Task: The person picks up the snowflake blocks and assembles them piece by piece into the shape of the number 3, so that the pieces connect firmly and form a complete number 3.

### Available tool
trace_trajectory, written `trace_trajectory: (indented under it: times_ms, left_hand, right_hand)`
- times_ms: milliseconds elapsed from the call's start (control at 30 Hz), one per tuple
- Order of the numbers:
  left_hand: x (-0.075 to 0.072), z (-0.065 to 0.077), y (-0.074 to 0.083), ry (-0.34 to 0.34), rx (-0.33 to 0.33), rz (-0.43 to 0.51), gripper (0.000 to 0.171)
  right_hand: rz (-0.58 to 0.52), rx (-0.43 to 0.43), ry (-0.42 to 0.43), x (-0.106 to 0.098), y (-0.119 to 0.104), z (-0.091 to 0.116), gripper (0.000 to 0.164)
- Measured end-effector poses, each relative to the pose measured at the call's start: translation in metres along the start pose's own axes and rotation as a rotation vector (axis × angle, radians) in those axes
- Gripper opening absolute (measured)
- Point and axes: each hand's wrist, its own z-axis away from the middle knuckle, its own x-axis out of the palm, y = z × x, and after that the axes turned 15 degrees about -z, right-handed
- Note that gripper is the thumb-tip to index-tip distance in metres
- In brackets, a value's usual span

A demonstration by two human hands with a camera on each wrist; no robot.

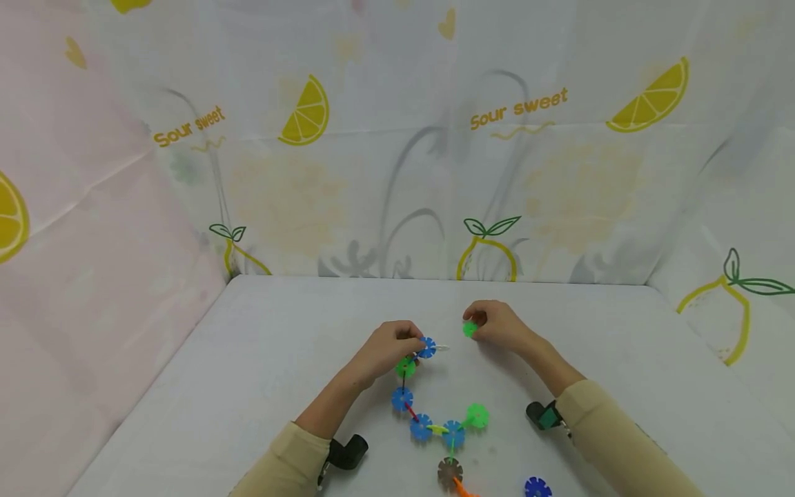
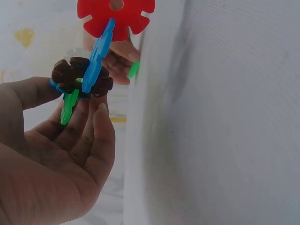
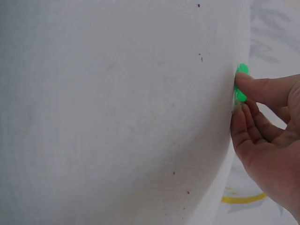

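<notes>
My left hand (image 1: 381, 351) pinches the upper end of a chain of slotted plastic snowflake discs, next to a blue disc (image 1: 427, 347) with a whitish one (image 1: 442, 348) edge-on beside it. Below run a green disc (image 1: 406, 366), more blue discs (image 1: 402, 399) and a brown disc (image 1: 450, 473). In the left wrist view, a brown disc (image 2: 70, 74), an edge-on blue disc (image 2: 98, 56) and a red disc (image 2: 136, 11) are joined near the fingers. Farther right, my right hand (image 1: 502, 326) holds a single green disc (image 1: 469, 329) between thumb and fingers, apart from the chain.
A loose dark blue disc (image 1: 537, 487) lies at the table's front edge of view. Another green disc (image 1: 477, 416) branches off the chain, and an orange piece (image 1: 462, 489) joins its lower end. Printed cloth (image 1: 385, 172) hangs behind the white table (image 1: 248, 386).
</notes>
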Motion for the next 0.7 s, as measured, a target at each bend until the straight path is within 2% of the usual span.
trace_trajectory:
  times_ms: [333, 500, 700]
  left_hand:
    - [-0.001, 0.0, -0.001, 0.004, 0.007, -0.003, 0.019]
    - [-0.001, 0.001, 0.0, 0.008, 0.011, -0.004, 0.021]
    - [-0.001, 0.002, -0.001, 0.013, 0.007, 0.011, 0.021]
  right_hand:
    - [-0.001, 0.036, -0.018, -0.002, -0.002, 0.007, 0.021]
    - [-0.028, 0.022, -0.04, -0.003, -0.001, 0.01, 0.012]
    - [-0.039, 0.009, -0.074, -0.003, -0.003, 0.013, 0.017]
